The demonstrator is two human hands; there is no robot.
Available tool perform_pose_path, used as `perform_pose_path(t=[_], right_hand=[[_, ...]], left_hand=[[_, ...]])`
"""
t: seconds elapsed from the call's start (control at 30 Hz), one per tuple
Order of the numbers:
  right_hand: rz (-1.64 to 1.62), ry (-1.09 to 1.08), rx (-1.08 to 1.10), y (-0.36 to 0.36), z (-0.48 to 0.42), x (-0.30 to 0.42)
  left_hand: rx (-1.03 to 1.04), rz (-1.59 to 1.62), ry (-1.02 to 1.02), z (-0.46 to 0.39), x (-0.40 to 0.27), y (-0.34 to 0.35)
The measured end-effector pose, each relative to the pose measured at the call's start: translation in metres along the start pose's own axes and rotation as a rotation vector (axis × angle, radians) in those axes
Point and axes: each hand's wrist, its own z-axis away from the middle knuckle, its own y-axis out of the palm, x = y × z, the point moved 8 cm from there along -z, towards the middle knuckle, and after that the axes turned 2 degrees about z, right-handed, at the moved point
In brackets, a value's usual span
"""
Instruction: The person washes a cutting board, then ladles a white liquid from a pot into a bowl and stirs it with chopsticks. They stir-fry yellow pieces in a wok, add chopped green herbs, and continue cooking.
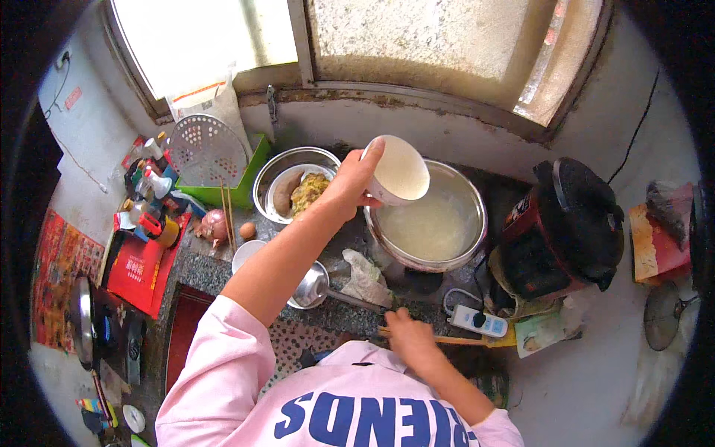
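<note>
My left hand grips a white bowl by its rim, thumb over the edge. Tilted to the right, the bowl hangs over the near-left part of a stainless steel basin. Pale, cloudy liquid lies in the basin. At the counter's front edge, my right hand is slightly blurred, its fingers over thin wooden sticks; whether it grips them is unclear. Near its fingertips ends the handle of a metal ladle, whose head rests over a white bowl. A crumpled whitish cloth lies between.
Behind my left forearm, a steel bowl holds a plate of food. An egg, an onion and a green box stand left. A black electric cooker and a white power strip are right. A pan sits beside a blue flame.
</note>
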Motion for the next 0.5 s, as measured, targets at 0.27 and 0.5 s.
perform_pose_path(t=[0.27, 0.5], right_hand=[[0.213, 0.017, -0.157, 0.057, -0.050, 0.011], [0.284, 0.092, -0.280, 0.055, -0.052, 0.003]], left_hand=[[-0.068, -0.008, -0.006, 0.004, 0.008, -0.018], [0.055, 0.155, -0.058, 0.013, 0.007, -0.019]])
